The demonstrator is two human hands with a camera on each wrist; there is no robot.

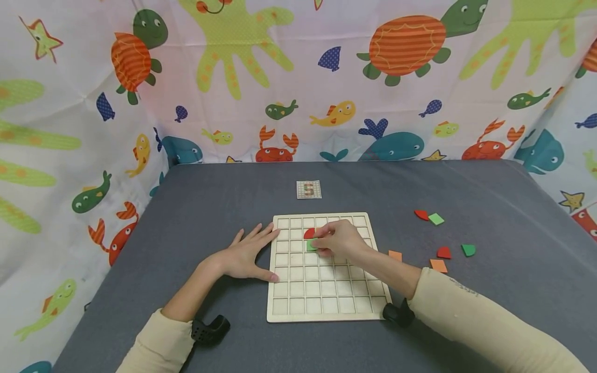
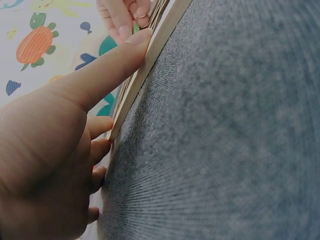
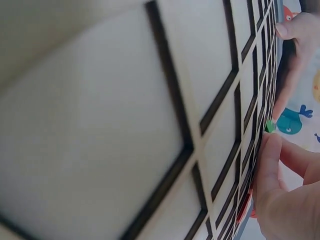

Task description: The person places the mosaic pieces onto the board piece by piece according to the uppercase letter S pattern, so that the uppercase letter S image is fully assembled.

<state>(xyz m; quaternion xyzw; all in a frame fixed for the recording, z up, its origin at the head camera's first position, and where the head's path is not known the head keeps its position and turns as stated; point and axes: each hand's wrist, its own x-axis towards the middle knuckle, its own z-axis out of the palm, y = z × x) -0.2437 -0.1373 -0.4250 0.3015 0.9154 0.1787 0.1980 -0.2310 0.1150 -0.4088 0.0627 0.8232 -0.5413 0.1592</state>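
A pale wooden grid board [image 1: 328, 318] lies on the table. My right hand [image 1: 342, 239] is over its upper part and pinches a green tile [image 1: 311, 245] between thumb and fingers, at a square. In the right wrist view this green tile [image 3: 270, 126] peeks out past the fingertips, down at the grid. Just above it on the board sits a red rounded tile [image 1: 309, 233]. My left hand [image 1: 244, 256] is spread at the board's left edge, thumb and fingertips touching the rim. In the left wrist view the thumb of that hand [image 2: 55, 130] lies against the board's side.
Loose tiles lie right of the board: red [image 1: 421, 215], light green [image 1: 436, 219], another red [image 1: 444, 253], dark green [image 1: 468, 250], and orange [image 1: 438, 266]; one more orange tile [image 1: 395, 256] is near my right forearm. A small pattern card [image 1: 309, 189] lies behind the board.
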